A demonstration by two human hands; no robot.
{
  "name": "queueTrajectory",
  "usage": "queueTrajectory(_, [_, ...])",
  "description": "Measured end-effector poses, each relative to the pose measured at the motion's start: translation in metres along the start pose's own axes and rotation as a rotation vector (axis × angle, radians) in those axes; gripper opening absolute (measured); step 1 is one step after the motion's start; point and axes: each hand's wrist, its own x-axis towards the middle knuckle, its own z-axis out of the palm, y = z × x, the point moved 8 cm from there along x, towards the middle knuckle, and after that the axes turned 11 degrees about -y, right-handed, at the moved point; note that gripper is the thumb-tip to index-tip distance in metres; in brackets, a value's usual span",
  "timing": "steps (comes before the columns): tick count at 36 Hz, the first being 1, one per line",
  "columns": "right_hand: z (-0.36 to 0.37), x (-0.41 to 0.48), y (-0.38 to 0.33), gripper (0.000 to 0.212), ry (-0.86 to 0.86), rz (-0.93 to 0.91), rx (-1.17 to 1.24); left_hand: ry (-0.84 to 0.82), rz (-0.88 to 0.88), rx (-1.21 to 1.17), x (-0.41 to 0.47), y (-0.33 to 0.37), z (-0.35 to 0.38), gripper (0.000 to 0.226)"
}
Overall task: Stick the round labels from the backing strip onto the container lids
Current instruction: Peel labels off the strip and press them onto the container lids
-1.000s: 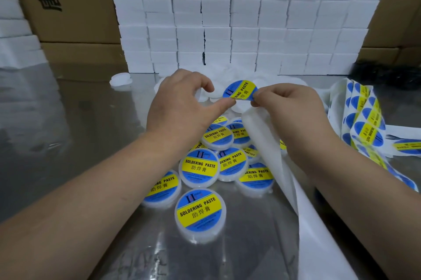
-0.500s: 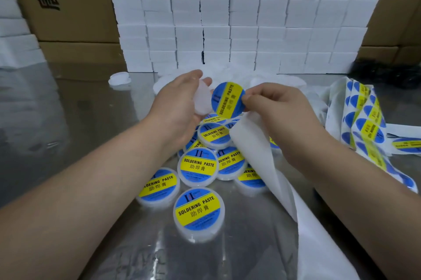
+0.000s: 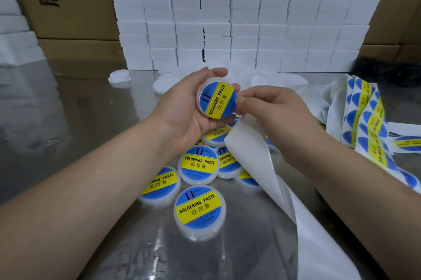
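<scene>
My left hand (image 3: 182,108) cups a white round lid (image 3: 200,93) in its curled fingers, palm up. A blue and yellow round label (image 3: 217,101) reading SOLDERING PASTE lies on that lid. My right hand (image 3: 271,115) pinches the label's right edge with thumb and forefinger and also holds the empty white backing strip (image 3: 257,165), which hangs down to the lower right. Several labelled lids (image 3: 199,208) lie in a pile on the shiny table below my hands.
Unpeeled label strip (image 3: 364,118) lies bunched at the right. Bare white lids (image 3: 119,75) sit farther back in front of a wall of stacked white boxes (image 3: 239,17). Brown cartons (image 3: 63,1) stand behind at left and right.
The label came off the backing strip and now lies on a white lid that my left hand has turned palm up. My right hand followed it to the left.
</scene>
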Motion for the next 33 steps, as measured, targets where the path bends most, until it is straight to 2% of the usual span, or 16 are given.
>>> queueTrajectory(3, [0.0008,0.0001,0.0016,0.015,-0.008,0.023,0.007,-0.009,0.024,0.015,-0.0004,0.0001,0.0019,0.018])
queueTrajectory(9, [-0.0009,-0.0004,0.0018,0.015,-0.003,0.033,0.010,-0.023,0.057,0.074,-0.0003,0.0003,0.0019,0.017])
queueTrajectory(33, [-0.0063,-0.0010,0.0009,0.029,0.048,0.017,-0.049,-0.025,0.067,0.137,-0.0018,0.0005,0.0029,0.024])
